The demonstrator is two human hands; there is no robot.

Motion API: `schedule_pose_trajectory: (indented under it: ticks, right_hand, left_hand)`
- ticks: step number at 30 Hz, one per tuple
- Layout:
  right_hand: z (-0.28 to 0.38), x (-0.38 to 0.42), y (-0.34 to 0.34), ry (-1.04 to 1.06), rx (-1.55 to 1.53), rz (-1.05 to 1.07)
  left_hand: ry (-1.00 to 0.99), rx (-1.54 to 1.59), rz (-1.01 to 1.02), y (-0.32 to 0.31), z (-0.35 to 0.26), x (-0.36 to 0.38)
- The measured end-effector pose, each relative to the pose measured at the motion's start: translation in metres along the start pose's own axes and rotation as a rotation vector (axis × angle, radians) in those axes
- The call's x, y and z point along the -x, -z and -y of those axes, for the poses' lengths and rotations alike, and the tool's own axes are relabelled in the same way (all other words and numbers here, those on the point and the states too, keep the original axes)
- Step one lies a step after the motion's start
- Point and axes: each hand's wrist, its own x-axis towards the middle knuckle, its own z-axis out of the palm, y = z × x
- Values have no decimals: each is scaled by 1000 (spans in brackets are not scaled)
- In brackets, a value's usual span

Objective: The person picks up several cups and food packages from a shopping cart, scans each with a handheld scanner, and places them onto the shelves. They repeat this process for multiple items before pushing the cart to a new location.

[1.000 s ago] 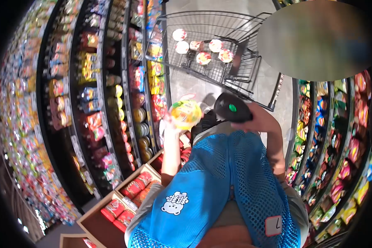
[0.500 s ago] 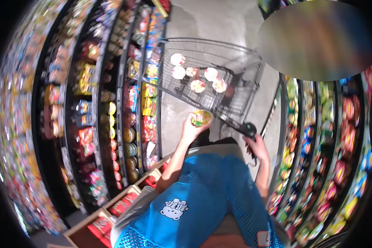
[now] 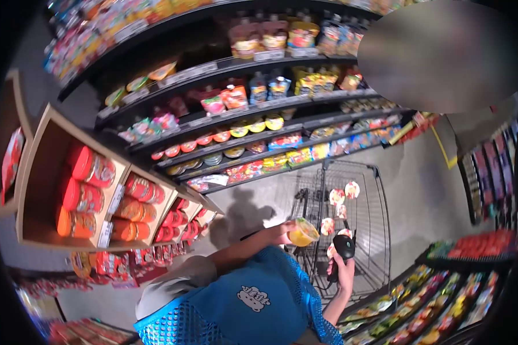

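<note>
My left hand (image 3: 283, 232) is closed round a yellow cup (image 3: 303, 232) with a clear lid, held at the near-left side of a wire shopping cart (image 3: 367, 215). To its right, my right hand (image 3: 342, 270) grips a black scanner (image 3: 345, 246) with a rounded head, over the cart's near part. Several round red-and-white cups, one of them a cup (image 3: 352, 190) at the top of the group, lie in the cart.
Shelves (image 3: 195, 72) with pouches and round cups run across the top. At the left stands a wooden display (image 3: 31, 190) with red-lidded jars (image 3: 92, 167). More packed racks (image 3: 420, 299) are at the lower right, beyond the cart.
My view has turned, so the shelves now run across the top and the wooden display fills the left. The cup is still in my left hand and the scanner in my right.
</note>
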Motion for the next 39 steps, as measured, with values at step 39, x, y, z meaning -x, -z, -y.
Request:
schedule_pose_trajectory:
  ticks: [39]
  right_hand:
    - [-27, 111, -14, 91, 417, 630]
  left_hand:
    - [-50, -122, -587, -85, -1, 103]
